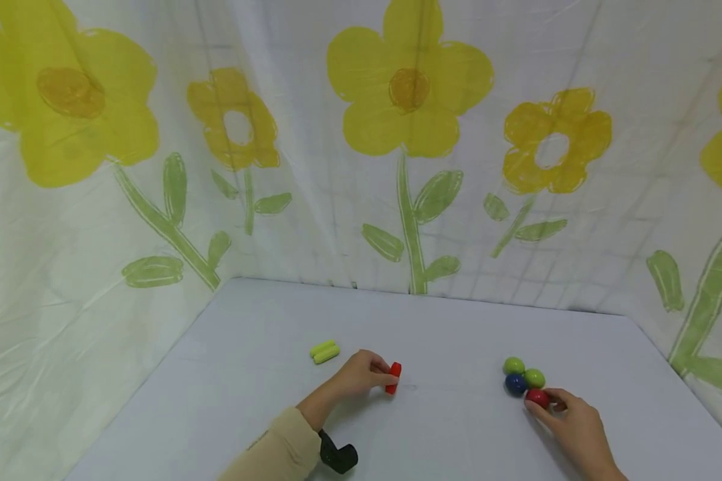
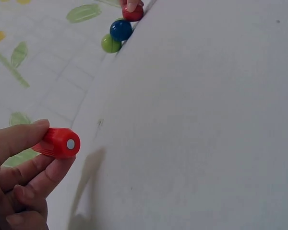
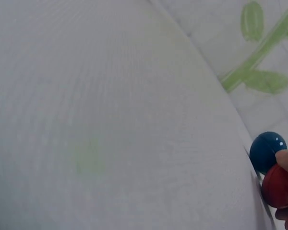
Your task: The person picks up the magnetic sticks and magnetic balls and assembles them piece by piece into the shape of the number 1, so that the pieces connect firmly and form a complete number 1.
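Observation:
My left hand (image 1: 356, 375) pinches a short red rod (image 1: 395, 369) between thumb and fingers, over the middle of the table. In the left wrist view, a small pale round insert shows in the end of the rod. On the right, my right hand (image 1: 577, 422) grips a red ball (image 1: 537, 398) with thumb and fingertips. Right at the red ball lies a blue ball (image 1: 515, 383). One lime-green ball (image 1: 534, 378) sits beside the blue one, and another lime-green ball (image 1: 514, 365) lies just behind it.
Two yellow-green rods (image 1: 325, 351) lie side by side on the white table (image 1: 451, 334), left of and beyond my left hand. A black curved object (image 1: 339, 458) shows beside the left sleeve. Behind the table hangs a white curtain (image 1: 313, 220) with yellow flowers.

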`<control>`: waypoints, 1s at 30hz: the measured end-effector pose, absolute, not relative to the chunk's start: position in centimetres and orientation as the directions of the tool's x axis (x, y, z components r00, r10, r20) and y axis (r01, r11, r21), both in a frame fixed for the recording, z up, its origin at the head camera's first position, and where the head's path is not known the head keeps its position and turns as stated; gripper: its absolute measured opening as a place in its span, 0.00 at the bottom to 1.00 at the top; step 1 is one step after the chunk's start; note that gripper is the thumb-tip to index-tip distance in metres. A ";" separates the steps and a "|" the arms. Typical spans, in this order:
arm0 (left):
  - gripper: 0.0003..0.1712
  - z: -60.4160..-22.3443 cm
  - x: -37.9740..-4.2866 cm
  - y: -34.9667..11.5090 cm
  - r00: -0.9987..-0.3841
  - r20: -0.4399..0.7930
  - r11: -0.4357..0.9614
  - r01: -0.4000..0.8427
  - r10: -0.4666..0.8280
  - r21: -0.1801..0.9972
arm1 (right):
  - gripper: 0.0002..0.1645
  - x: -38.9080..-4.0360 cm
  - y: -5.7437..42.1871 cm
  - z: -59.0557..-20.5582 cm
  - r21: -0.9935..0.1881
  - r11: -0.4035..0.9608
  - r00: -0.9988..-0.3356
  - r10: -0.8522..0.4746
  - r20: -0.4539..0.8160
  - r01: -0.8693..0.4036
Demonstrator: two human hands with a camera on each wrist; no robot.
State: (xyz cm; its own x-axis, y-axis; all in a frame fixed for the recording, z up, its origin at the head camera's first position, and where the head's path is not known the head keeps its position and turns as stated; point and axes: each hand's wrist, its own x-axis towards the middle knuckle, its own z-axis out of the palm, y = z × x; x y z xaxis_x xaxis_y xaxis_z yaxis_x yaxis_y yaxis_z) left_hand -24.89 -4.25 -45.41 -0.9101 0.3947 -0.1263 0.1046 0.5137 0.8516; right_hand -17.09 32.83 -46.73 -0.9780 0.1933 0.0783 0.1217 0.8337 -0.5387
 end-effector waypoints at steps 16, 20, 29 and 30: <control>0.13 -46.8 -24.5 -1.1 -0.935 -0.109 0.401 0.038 0.337 0.915 | 0.31 -17.1 32.2 -46.4 -0.582 0.799 -0.968 0.240 0.077 0.152; 0.13 -47.2 -24.4 -0.6 -0.937 -0.109 0.372 0.025 0.333 0.928 | 0.29 -17.1 32.2 -46.5 -0.575 0.803 -0.968 0.239 0.075 0.154; 0.13 -47.7 -23.8 -0.4 -0.948 -0.101 0.376 0.021 0.301 0.927 | 0.29 -16.7 32.5 -46.2 -0.571 0.808 -0.979 0.200 0.035 0.145; 0.13 -47.6 -23.8 -0.4 -0.949 -0.095 0.379 0.028 0.302 0.925 | 0.29 -16.7 32.5 -46.1 -0.572 0.806 -0.979 0.203 0.022 0.154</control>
State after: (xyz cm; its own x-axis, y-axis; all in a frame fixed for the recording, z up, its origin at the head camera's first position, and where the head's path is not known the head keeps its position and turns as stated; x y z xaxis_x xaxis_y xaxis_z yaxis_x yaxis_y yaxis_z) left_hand -23.78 -0.40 -47.64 -0.9486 0.3017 -0.0953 0.0275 0.3788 0.9251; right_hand -16.70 32.52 -46.14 -0.9789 0.2032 0.0225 0.1541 0.8056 -0.5721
